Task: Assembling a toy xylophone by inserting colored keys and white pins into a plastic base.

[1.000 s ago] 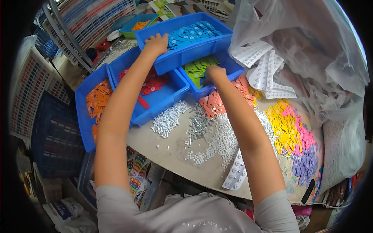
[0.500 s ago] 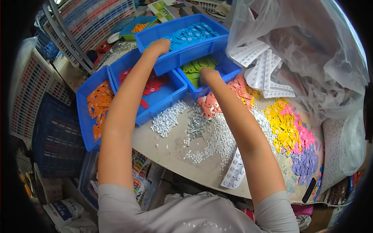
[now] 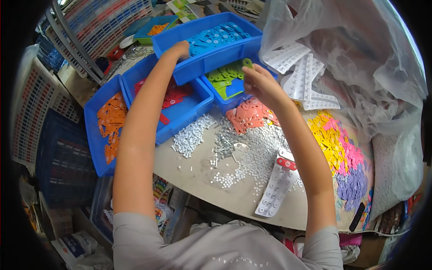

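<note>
Green strip [image 3: 247,64] is sticking up from the right hand [image 3: 263,83] – thumb and fingers are pinching it over the right side of the lower blue bin [image 3: 236,87]. Left hand [image 3: 181,49] is resting at the upper bin's [image 3: 218,58] left end, too blurry to tell its grip. Coral pieces [image 3: 249,116] are lying just below – nearer, a white molded tray [image 3: 272,195] is carrying one red piece [image 3: 286,164].

Beige tabletop [image 3: 198,175], white pegs [image 3: 191,137], coral tags [image 3: 249,116], yellow tags [image 3: 325,135], purple tags [image 3: 352,186]
</note>
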Demonstrator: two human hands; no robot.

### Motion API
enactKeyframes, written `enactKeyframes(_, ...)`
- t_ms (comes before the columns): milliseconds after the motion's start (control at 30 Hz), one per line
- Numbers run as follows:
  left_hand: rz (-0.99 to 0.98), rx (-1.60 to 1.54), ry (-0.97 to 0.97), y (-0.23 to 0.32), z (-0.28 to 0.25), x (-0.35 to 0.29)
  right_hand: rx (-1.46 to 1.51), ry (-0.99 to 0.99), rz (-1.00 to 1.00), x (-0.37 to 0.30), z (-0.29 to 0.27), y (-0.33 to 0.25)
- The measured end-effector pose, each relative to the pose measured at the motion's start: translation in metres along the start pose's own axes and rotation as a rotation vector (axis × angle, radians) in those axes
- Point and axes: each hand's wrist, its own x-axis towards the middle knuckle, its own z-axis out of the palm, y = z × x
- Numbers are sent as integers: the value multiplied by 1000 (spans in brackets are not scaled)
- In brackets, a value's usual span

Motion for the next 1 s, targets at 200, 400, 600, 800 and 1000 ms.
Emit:
enactKeyframes(200, -61, -93, 150, 26, -15, -25, 701, -143, 71, -125, -23, 3)
enactKeyframes(400, 158, -655, 816, -7, -9, -13, 446, 135, 31, -223, -31, 12)
enactKeyframes(600, 405, -1124, 474, 148, -18, -164, 531, 304, -44, -288, -46, 44)
enactKeyframes(800, 415, -1216, -308, 231, 58, -269, -341, 623, -69, -327, -50, 65)
enactKeyframes(1000, 271, -1398, -578, 251, 102, -290, -572, 839, -132, -337, -39, 68)
